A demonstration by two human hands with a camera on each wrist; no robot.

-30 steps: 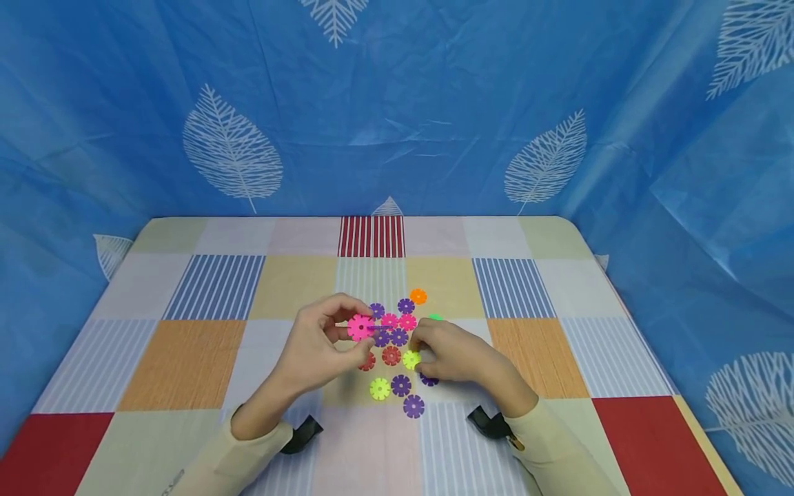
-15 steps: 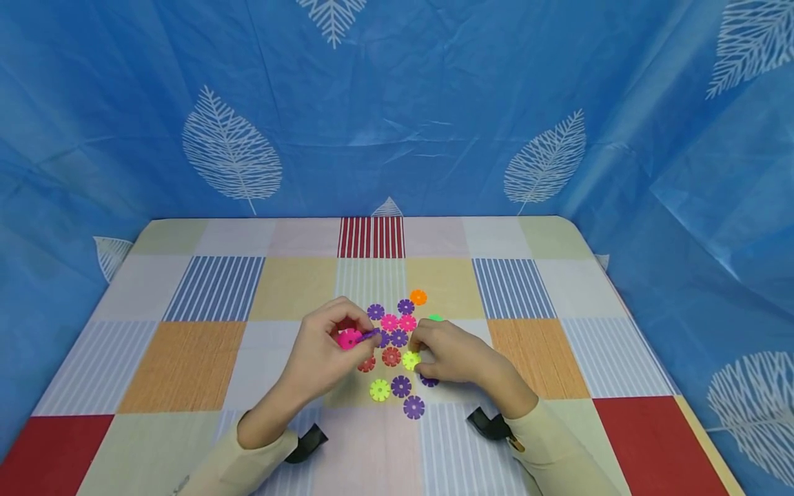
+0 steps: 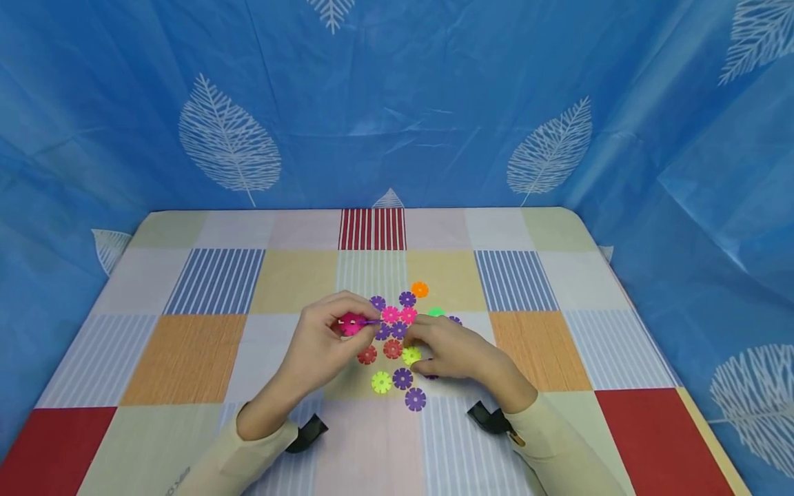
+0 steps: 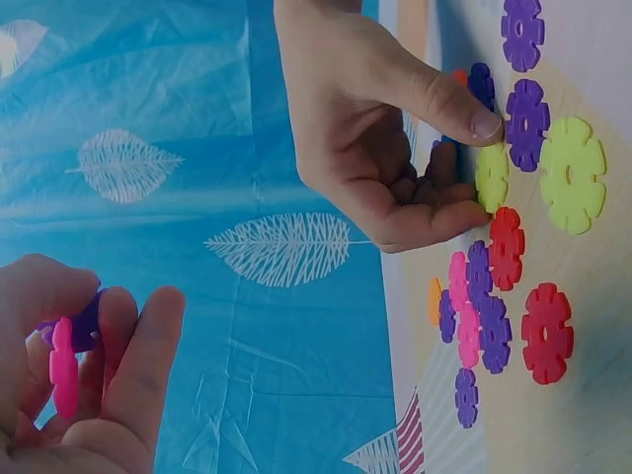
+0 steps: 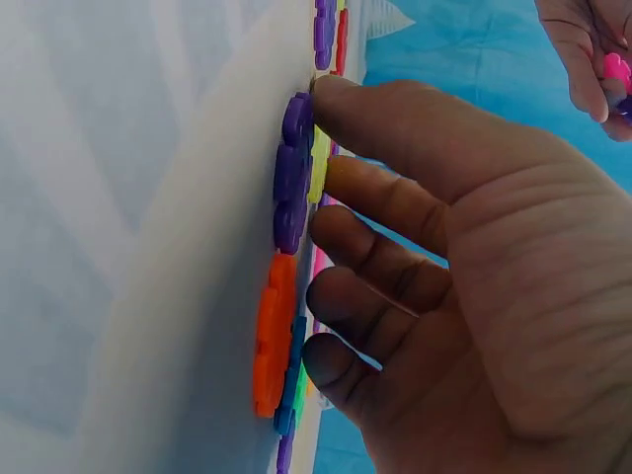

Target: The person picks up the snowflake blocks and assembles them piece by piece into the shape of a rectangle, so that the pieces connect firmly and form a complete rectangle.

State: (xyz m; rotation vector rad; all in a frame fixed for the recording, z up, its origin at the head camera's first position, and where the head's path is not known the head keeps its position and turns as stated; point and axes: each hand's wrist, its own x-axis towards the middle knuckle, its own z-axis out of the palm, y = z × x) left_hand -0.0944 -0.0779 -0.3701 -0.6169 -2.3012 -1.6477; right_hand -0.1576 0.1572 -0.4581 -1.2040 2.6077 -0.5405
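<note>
My left hand [image 3: 329, 337] pinches a pink notched plastic disc [image 3: 351, 325] and a purple notched disc [image 3: 371, 322], raised above the table. In the left wrist view the pink disc [image 4: 63, 370] meets the purple one [image 4: 87, 326] at an angle, partly hidden by fingers. My right hand [image 3: 459, 350] rests at the right side of the spread of discs, fingers loosely bent. Its thumb and forefinger lie at the edges of a flat yellow disc [image 3: 411, 355]. In the right wrist view a purple disc [image 5: 291, 178] lies beside the thumb tip.
Between the hands lie several flat discs, among them a red disc [image 3: 393, 349], a pink disc [image 3: 390, 315] and an orange disc [image 3: 420, 289]. An orange-red disc [image 5: 272, 336] and a blue disc [image 5: 290, 380] sit below the right fingers. A blue leaf-print curtain [image 3: 397, 124] stands behind the checked tablecloth [image 3: 366, 441].
The left hand has turned the pink and purple discs, the pink one shifting left and deeper between the fingers. The right hand stays in place. The head view has tilted slightly.
</note>
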